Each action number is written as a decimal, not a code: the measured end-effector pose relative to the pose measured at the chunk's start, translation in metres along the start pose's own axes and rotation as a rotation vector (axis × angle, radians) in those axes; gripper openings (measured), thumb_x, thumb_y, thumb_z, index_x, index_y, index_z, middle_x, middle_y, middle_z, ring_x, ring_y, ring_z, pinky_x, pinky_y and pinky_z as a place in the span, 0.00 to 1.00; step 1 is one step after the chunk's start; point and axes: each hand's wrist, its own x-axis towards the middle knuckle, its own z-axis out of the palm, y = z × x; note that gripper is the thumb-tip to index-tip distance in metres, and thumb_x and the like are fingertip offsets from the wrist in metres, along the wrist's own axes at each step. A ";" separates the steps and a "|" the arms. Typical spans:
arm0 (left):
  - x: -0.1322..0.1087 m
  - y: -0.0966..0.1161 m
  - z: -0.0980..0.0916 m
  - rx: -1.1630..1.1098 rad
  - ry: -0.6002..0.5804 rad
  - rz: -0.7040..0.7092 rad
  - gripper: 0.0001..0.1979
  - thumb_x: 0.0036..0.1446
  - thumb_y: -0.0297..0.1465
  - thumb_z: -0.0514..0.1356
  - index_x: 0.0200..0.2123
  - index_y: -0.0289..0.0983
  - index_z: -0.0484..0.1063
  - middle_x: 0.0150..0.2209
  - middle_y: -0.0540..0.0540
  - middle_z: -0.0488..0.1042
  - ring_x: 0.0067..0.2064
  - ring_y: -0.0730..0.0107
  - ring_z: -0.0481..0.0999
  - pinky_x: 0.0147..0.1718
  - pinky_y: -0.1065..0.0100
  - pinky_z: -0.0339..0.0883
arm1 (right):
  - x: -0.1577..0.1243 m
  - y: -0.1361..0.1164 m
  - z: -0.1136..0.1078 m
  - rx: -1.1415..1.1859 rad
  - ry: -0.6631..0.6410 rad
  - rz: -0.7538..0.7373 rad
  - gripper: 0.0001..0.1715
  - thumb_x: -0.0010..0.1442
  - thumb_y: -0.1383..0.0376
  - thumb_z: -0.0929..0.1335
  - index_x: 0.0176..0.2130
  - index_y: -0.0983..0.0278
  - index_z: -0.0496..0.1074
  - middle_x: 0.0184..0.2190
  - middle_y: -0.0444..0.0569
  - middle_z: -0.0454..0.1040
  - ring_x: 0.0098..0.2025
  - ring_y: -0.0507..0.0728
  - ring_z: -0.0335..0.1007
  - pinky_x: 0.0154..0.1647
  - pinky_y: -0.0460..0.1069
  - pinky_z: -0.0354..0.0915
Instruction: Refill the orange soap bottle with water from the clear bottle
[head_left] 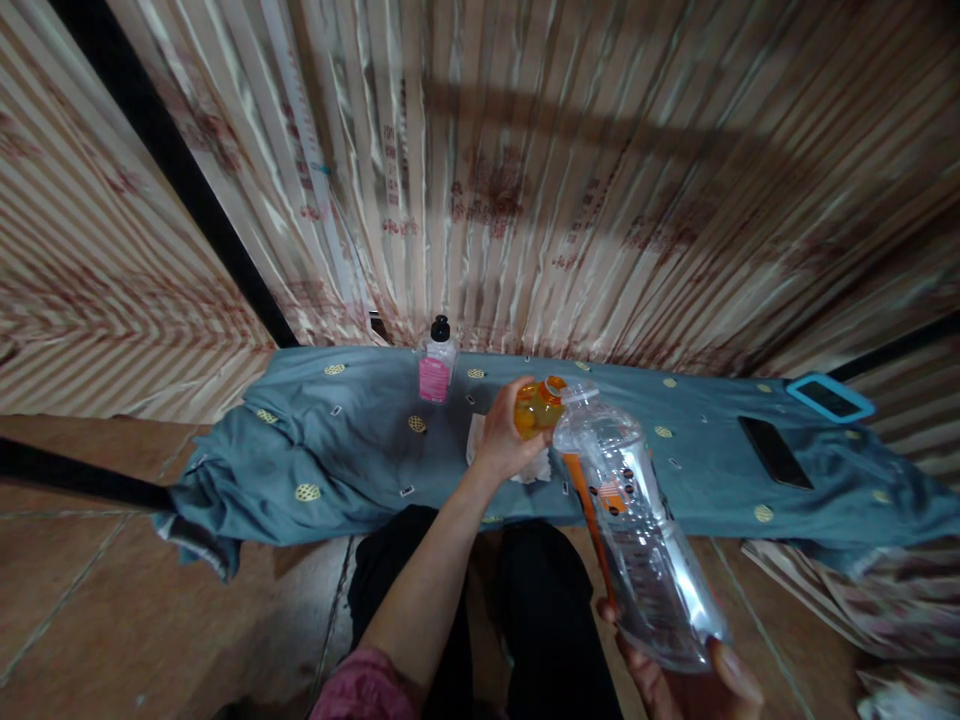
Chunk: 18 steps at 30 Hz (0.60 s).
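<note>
My left hand (499, 440) is wrapped round a small yellow-orange bottle (535, 409), its mouth turned to the right. In my right hand (679, 688) is the base of a large clear plastic bottle (637, 540) with an orange strip and label. This bottle is tilted, its neck up and to the left, close beside the small bottle's mouth. Whether the two mouths touch, I cannot tell; nor does any liquid in the clear bottle show plainly. White tissue (534, 469) lies on the cloth behind my left hand.
A blue-grey patterned cloth (360, 440) covers the low bench. On it stand a pink-labelled bottle with a black cap (436, 372), at the left, and to the right lie a dark phone (775, 452) and a blue-framed device (830, 398). Striped curtains (480, 180) hang behind.
</note>
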 end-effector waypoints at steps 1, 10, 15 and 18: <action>0.000 0.000 0.000 0.000 0.002 -0.006 0.30 0.45 0.31 0.67 0.52 0.38 0.61 0.51 0.39 0.71 0.54 0.54 0.72 0.54 0.52 0.67 | -0.001 0.000 0.001 0.002 0.004 0.004 0.32 0.36 0.52 0.78 0.44 0.51 0.75 0.37 0.47 0.83 0.32 0.66 0.80 0.21 0.48 0.73; -0.001 0.005 -0.003 0.032 0.008 -0.010 0.29 0.42 0.30 0.67 0.49 0.38 0.63 0.48 0.41 0.72 0.52 0.57 0.73 0.52 0.54 0.68 | -0.010 -0.004 0.001 -0.011 0.022 0.024 0.27 0.37 0.52 0.78 0.39 0.57 0.80 0.35 0.53 0.83 0.33 0.65 0.81 0.25 0.47 0.75; -0.001 0.007 -0.004 0.031 -0.010 -0.009 0.29 0.41 0.31 0.68 0.48 0.39 0.63 0.47 0.42 0.73 0.49 0.58 0.75 0.50 0.56 0.69 | -0.011 -0.002 -0.013 -0.075 -0.103 0.015 0.26 0.42 0.52 0.76 0.42 0.56 0.79 0.38 0.56 0.83 0.37 0.67 0.80 0.27 0.49 0.75; -0.002 0.009 -0.004 0.032 -0.022 -0.029 0.30 0.41 0.32 0.69 0.48 0.38 0.62 0.47 0.42 0.74 0.48 0.58 0.76 0.49 0.57 0.70 | -0.018 -0.003 -0.011 -0.074 -0.081 0.004 0.23 0.46 0.51 0.75 0.42 0.56 0.79 0.36 0.54 0.83 0.34 0.62 0.80 0.30 0.48 0.75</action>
